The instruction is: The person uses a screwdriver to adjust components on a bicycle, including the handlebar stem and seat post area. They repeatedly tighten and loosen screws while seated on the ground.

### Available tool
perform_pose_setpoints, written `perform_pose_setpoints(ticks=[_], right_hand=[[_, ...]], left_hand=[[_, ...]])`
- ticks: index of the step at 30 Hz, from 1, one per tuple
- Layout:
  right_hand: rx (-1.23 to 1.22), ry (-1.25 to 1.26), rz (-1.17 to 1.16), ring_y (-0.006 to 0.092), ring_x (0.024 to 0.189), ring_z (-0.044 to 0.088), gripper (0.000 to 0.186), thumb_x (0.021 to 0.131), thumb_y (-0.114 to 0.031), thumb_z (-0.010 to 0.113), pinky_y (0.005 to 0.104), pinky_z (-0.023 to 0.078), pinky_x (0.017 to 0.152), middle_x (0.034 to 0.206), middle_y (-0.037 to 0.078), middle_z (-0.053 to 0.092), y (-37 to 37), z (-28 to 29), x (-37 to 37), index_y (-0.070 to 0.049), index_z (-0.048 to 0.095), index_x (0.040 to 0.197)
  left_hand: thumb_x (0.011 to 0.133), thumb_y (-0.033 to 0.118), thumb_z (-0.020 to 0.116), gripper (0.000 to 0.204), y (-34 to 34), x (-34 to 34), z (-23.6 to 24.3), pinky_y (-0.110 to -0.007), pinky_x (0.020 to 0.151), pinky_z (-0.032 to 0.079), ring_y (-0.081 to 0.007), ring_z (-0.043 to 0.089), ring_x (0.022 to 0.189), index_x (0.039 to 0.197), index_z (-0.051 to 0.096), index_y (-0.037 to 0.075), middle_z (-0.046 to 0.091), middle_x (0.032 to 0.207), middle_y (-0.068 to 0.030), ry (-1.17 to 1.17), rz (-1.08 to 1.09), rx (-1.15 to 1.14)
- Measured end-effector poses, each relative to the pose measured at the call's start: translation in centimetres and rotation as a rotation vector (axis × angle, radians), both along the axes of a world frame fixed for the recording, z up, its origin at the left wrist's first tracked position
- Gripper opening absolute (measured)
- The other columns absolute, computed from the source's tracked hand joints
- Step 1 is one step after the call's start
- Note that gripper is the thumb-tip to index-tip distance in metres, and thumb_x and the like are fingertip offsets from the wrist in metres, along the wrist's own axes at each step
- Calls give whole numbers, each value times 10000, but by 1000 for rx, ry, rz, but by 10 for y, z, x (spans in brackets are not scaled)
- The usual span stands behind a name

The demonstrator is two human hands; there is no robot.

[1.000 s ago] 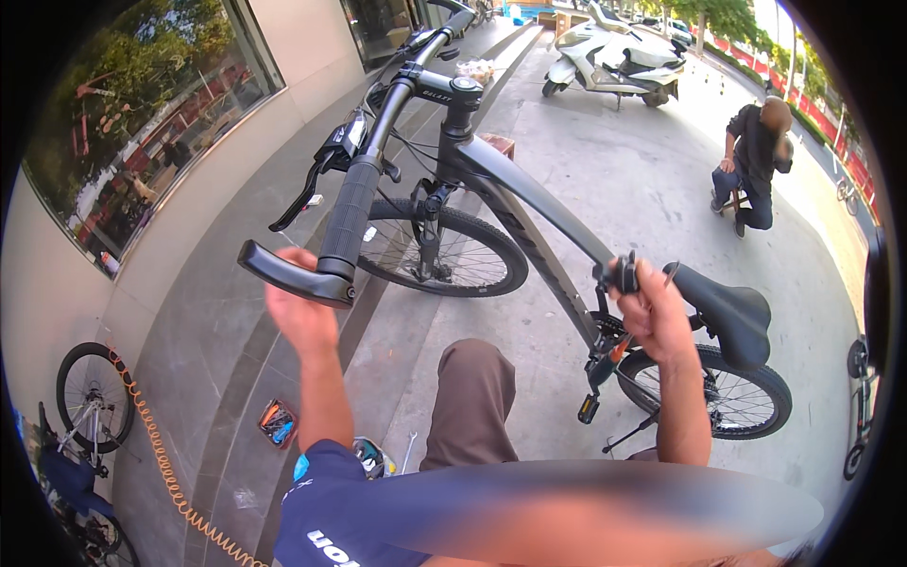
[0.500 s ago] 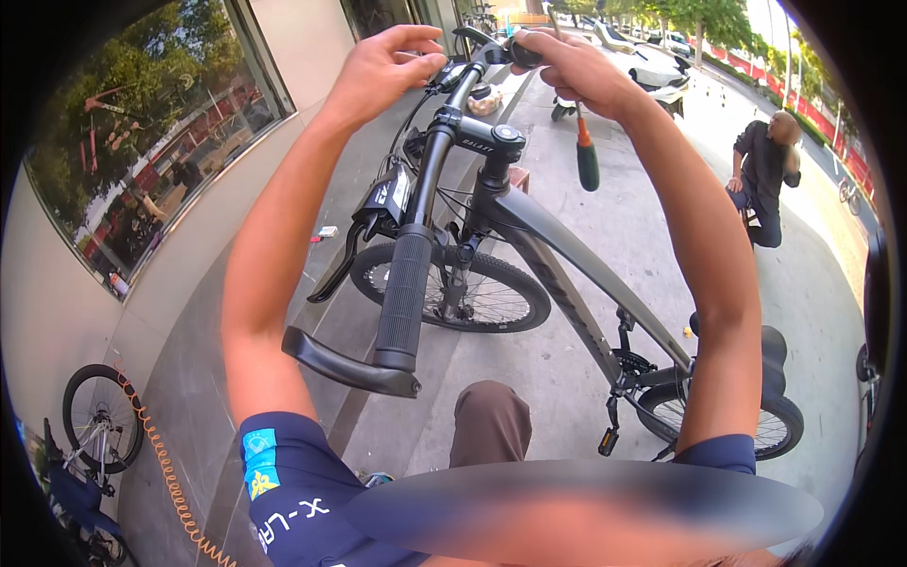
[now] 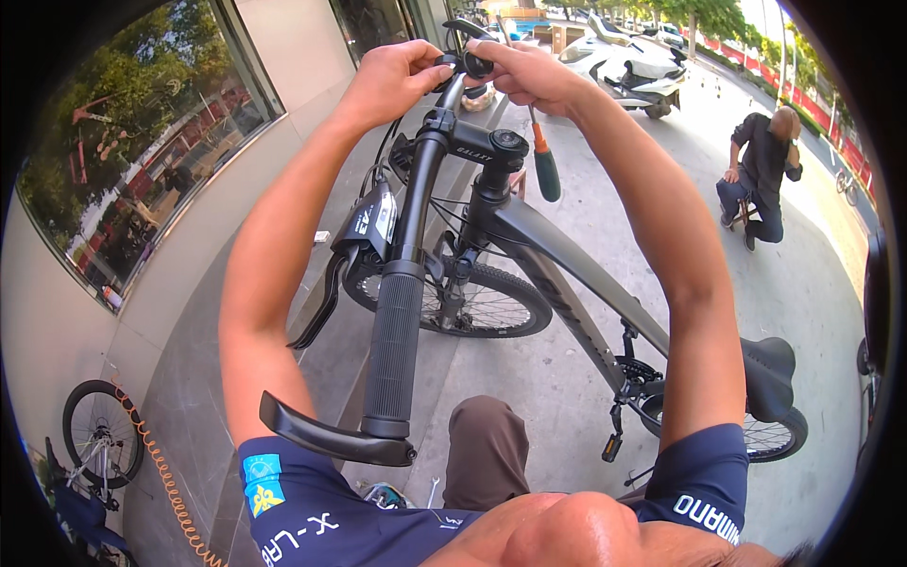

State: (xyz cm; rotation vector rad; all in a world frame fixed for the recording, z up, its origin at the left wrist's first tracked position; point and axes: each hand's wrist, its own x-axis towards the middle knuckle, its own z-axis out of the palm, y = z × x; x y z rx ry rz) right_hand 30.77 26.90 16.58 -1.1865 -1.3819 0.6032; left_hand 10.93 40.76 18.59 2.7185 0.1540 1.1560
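Observation:
A black bicycle's handlebar runs away from me, with a ribbed grip and bar end closest. At its far end, my left hand pinches a small black fitting. My right hand holds a round black part there, along with a screwdriver whose orange and green handle hangs below my fingers. A brake lever with a shifter housing sits on the nearer half of the bar, beside the stem.
A seated person is at the right. A white scooter stands behind. A window and wall line the left, with another bicycle and a coiled orange hose. My knee is below the bar.
Both my hands have moved up to the handlebar's far end, the left from the near bar end, the right from beside the saddle. The screwdriver now hangs from my right hand.

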Motion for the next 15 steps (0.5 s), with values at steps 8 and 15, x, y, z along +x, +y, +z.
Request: perform_pose_setpoints(ticks=[8,15], right_hand=[[-202,32,-34,-14,512,293,529,1014,-516,682,194,177,421,736,-60,627,21,-14,13,9,745,1025],[-259,139,-82,3,458,258,593,1004,-592,633,204,186,420,726,-19,663,33,-28,17,-16,749,1084]], left_hand=[[910,169,759,241,1,4,-1,-455,855,553,-353,700,944,1095,728,17,703,938,-152,149,224,402],[790,112,863,471,8,2,-18,-409,797,537,-290,643,903,1229,699,154,587,961,-91,114,233,409]])
